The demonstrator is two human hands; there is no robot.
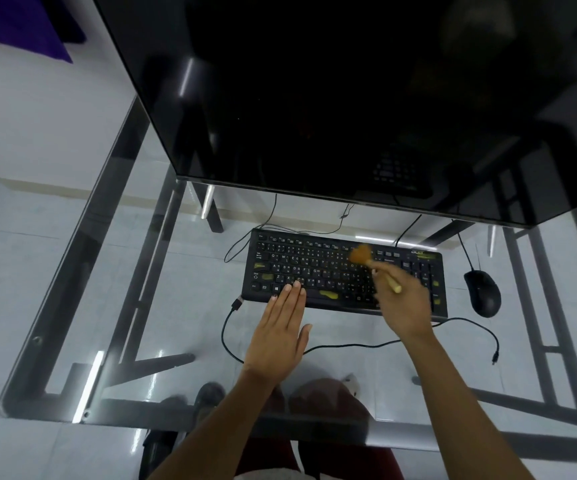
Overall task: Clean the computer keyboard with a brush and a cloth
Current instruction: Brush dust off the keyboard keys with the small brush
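Observation:
A black keyboard [314,268] with yellowish smudges lies on the glass desk under the monitor. My right hand [401,303] grips a wooden-handled brush [377,266]; its blurred orange bristles touch the upper middle keys. My left hand [280,327] lies flat with fingers together, its fingertips resting on the keyboard's lower left edge. No cloth is in view.
A large dark monitor [349,98] overhangs the keyboard's far side. A black mouse [482,292] sits right of the keyboard. A loose black cable [470,322] curls along the glass desk [72,306] in front. My legs and shoes show through the glass.

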